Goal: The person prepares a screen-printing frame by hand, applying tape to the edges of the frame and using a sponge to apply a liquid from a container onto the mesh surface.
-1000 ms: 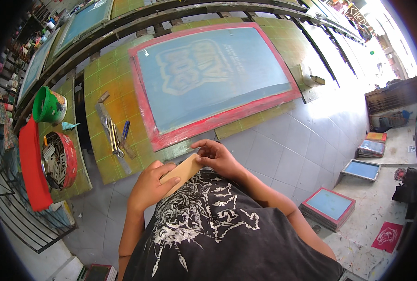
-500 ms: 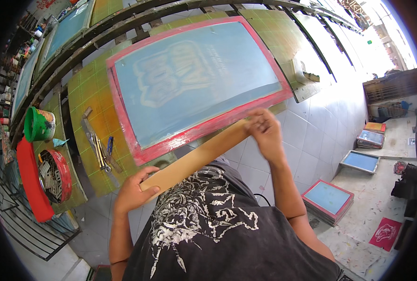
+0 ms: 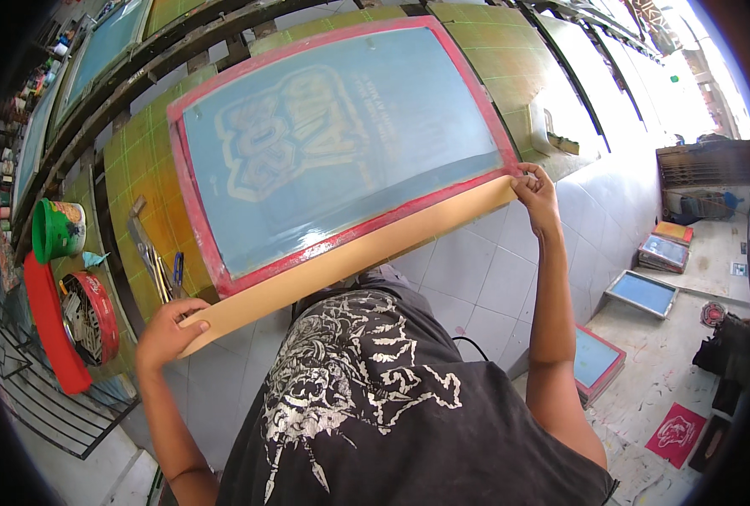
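Between my two hands a long strip of brown tape (image 3: pixel 349 261) is stretched taut. My left hand (image 3: pixel 169 331) pinches its near-left end, thumb on top. The fingertips of my right hand (image 3: pixel 540 199) grip the far end, at the right corner of a screen-printing frame (image 3: pixel 316 250). This frame has a red border and pale blue mesh with a faint lettered design. The strip runs along the frame's near edge; whether it touches the border I cannot tell. Any roll behind my left fingers is hidden.
On the board left of the frame lie metal tools (image 3: pixel 147 253) and a blue-handled tool (image 3: pixel 178 268). Farther left stand a green bucket (image 3: pixel 59 229), a red tin (image 3: pixel 101 310) with small items and a long red piece (image 3: pixel 54 329). Stacked screens (image 3: pixel 598 358) lie at right.
My hands have moved apart, left hand leftward, right hand up and rightward. The visible tape is longer and now spans the frame's near edge.
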The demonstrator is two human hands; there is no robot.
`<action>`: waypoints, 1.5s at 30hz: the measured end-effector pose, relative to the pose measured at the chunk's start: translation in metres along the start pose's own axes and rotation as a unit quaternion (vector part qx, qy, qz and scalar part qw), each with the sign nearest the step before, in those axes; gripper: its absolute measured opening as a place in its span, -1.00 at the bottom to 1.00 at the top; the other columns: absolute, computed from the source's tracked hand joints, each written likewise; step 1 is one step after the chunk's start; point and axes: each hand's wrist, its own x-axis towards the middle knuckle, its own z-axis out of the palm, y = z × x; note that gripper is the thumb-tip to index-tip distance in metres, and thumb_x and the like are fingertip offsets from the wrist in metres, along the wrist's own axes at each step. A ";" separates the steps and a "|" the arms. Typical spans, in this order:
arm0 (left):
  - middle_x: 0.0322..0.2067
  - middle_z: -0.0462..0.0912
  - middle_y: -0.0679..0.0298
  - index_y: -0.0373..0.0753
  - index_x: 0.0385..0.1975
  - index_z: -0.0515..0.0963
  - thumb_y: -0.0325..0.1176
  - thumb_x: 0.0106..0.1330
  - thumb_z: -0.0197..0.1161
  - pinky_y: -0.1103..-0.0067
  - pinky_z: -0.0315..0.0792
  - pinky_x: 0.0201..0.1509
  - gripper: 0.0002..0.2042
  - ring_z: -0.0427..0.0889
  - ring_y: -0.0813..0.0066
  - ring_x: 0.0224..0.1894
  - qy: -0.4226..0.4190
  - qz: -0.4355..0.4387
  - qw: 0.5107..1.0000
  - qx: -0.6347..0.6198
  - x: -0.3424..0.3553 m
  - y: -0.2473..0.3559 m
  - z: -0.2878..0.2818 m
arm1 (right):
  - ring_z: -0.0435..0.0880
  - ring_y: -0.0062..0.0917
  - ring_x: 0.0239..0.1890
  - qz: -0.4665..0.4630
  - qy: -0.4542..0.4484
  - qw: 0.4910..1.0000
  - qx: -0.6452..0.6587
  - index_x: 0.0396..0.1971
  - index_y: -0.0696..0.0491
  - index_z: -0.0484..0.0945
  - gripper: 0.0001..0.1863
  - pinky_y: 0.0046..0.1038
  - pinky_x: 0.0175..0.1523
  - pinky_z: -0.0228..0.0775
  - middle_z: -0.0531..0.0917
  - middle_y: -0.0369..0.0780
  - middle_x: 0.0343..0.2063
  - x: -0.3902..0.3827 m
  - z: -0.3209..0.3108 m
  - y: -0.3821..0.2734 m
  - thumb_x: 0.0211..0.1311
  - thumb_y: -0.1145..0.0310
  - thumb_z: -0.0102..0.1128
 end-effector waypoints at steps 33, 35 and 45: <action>-0.35 0.66 0.08 -0.36 -0.23 0.63 -0.35 0.14 0.37 0.43 0.47 -0.10 -0.74 0.64 0.24 -0.26 0.094 -0.060 0.989 0.100 0.007 0.002 -0.004 | 0.67 -0.60 -0.11 0.070 -0.095 0.988 -0.101 0.20 0.29 0.41 -0.48 -0.52 0.09 0.48 0.73 -0.15 -0.14 0.017 -0.025 -0.004 0.25 0.54 0.27; -0.36 0.64 0.09 -0.36 -0.24 0.63 -0.36 0.13 0.37 0.42 0.46 -0.11 -0.75 0.62 0.22 -0.26 0.115 -0.042 0.985 0.122 -0.001 0.001 -0.006 | 0.67 -0.60 -0.11 0.084 -0.125 0.983 -0.109 0.19 0.28 0.42 -0.49 -0.53 0.09 0.48 0.73 -0.15 -0.15 0.014 -0.030 -0.008 0.24 0.53 0.28; -0.31 0.64 0.06 -0.33 -0.22 0.65 -0.39 0.13 0.36 0.39 0.46 -0.07 -0.76 0.64 0.14 -0.20 0.126 -0.063 0.983 0.117 -0.012 0.003 -0.013 | 0.68 -0.61 -0.15 0.182 -0.237 0.940 -0.166 0.15 0.24 0.48 -0.52 -0.53 0.08 0.45 0.75 -0.15 -0.19 0.001 -0.033 -0.009 0.22 0.48 0.29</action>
